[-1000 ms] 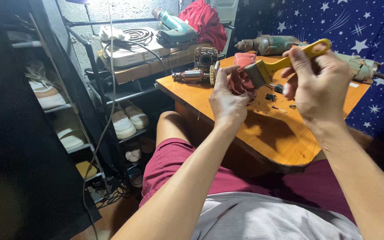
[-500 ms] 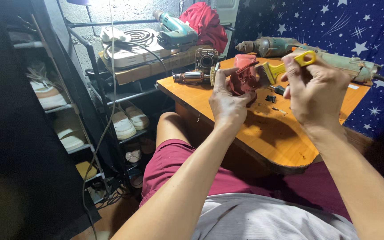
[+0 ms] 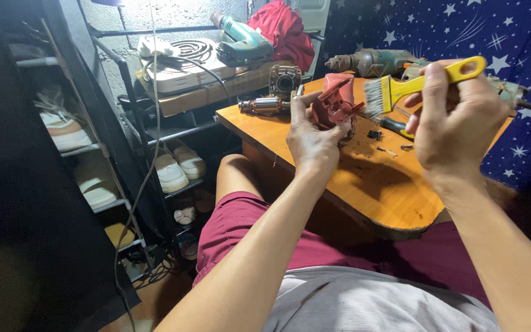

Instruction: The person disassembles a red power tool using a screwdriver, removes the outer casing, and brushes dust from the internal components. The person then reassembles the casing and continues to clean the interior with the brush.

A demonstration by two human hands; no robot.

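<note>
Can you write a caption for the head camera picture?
Left hand holds a red tool housing; right hand holds a yellow brush.

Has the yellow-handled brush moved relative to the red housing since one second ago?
Yes. The brush has pulled back to the right, its bristles now just clear of the red housing held above the wooden table.
</note>
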